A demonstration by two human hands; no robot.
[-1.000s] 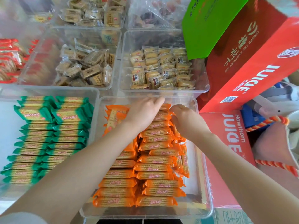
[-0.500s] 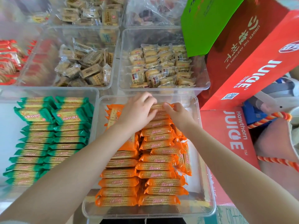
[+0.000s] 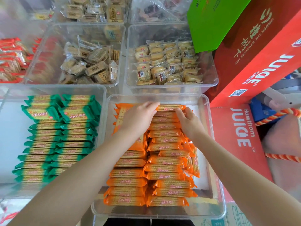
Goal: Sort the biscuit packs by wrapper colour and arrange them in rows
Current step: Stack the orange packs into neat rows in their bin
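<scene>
Hands [image 3: 138, 118] nearer, green packs [image 3: 60, 136] beside

Both hands have closed in on the far orange pack [image 3: 170, 107] at twelve o'clock in the tray: left hand [image 3: 138, 118] now over its left end, right hand [image 3: 189, 119] drawn in, fingers curling onto it.
</scene>
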